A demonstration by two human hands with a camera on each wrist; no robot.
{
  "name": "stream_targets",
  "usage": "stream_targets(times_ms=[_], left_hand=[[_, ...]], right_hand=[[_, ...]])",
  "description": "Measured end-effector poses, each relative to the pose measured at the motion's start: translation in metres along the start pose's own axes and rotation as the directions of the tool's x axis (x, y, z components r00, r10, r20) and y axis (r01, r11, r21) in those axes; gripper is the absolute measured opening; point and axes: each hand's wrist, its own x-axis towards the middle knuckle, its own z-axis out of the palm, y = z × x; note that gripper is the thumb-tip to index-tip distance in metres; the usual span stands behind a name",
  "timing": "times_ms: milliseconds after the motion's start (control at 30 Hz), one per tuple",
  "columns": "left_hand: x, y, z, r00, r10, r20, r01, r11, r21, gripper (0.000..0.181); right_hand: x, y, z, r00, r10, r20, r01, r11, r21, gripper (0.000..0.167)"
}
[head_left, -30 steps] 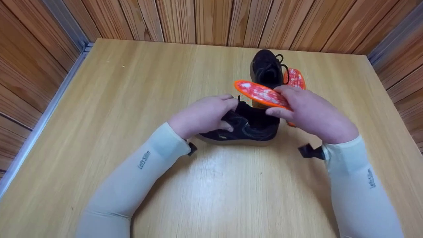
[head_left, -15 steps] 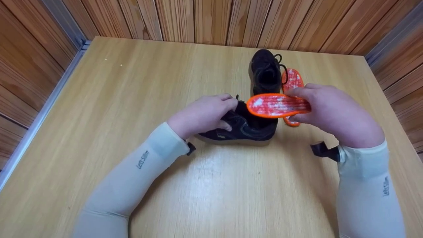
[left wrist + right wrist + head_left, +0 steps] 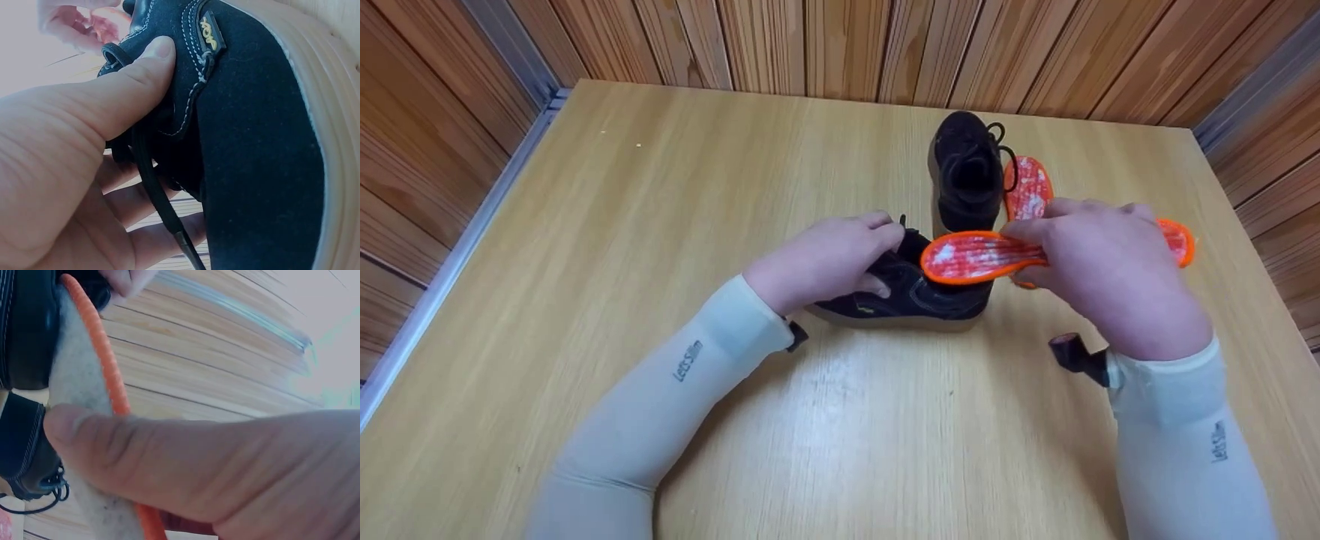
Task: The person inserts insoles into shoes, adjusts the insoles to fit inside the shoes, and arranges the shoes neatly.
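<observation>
A black lace-up shoe (image 3: 919, 296) lies on the table with its opening to the right. My left hand (image 3: 821, 259) grips it around the lace area; in the left wrist view its thumb presses the shoe's upper (image 3: 253, 140) and the other fingers reach round beyond. My right hand (image 3: 1110, 270) holds an orange-rimmed, red and white insole (image 3: 967, 257) by its middle, one end above the shoe's opening. The right wrist view shows the insole's grey underside (image 3: 84, 365) with the thumb pressed on it. The fingers on its other face are mostly hidden.
A second black shoe (image 3: 966, 165) stands behind, toe towards the back wall. Next to it a matching insole (image 3: 1027, 187) lies on the table (image 3: 840, 450), partly covered by my right hand. Wood-panelled walls (image 3: 840, 45) enclose the table's back and sides.
The held insole has swung from slanting to nearly level and shifted right. Its other end now shows beyond my right hand. My left hand and the shoe stay in place.
</observation>
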Motion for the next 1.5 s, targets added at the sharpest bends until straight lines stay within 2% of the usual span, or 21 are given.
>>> stream_targets(times_ms=[267, 500, 767, 967, 1100, 1267, 1367, 1500], left_hand=[[0.001, 0.001, 0.0, 1.0, -0.005, 0.008, 0.005, 1.0, -0.007, 0.05], [0.0, 0.0, 0.0, 1.0, -0.014, 0.006, 0.014, 1.0, -0.017, 0.05], [-0.001, -0.001, 0.001, 1.0, -0.009, -0.005, 0.009, 1.0, -0.008, 0.049], [-0.002, -0.001, 0.0, 1.0, -0.004, -0.013, 0.003, 1.0, -0.017, 0.048], [-0.002, -0.001, 0.0, 1.0, -0.001, -0.012, 0.001, 1.0, -0.011, 0.048], [-0.001, -0.001, 0.001, 1.0, 0.001, -0.01, -0.001, 1.0, -0.007, 0.049], [0.0, -0.001, 0.001, 1.0, 0.006, -0.016, -0.006, 1.0, -0.003, 0.05], [0.0, -0.001, 0.001, 1.0, 0.013, -0.024, -0.013, 1.0, 0.008, 0.05]], right_hand=[[0.006, -0.008, 0.009, 0.998, -0.06, 0.01, 0.06, 0.998, -0.002, 0.054], [0.011, -0.009, 0.013, 0.996, -0.082, 0.042, 0.081, 0.996, 0.023, 0.054], [0.013, -0.012, 0.017, 0.994, -0.101, 0.036, 0.099, 0.993, 0.064, 0.057], [0.015, -0.013, 0.018, 0.993, -0.111, 0.05, 0.108, 0.992, 0.057, 0.058], [0.016, -0.012, 0.017, 0.99, -0.116, 0.081, 0.112, 0.992, 0.055, 0.062], [0.014, -0.01, 0.012, 0.985, -0.07, 0.158, 0.062, 0.997, 0.055, 0.075], [0.011, -0.006, 0.008, 0.986, -0.06, 0.155, 0.053, 0.997, 0.048, 0.068], [0.007, -0.001, 0.005, 0.99, -0.088, 0.108, 0.083, 0.995, 0.051, 0.052]])
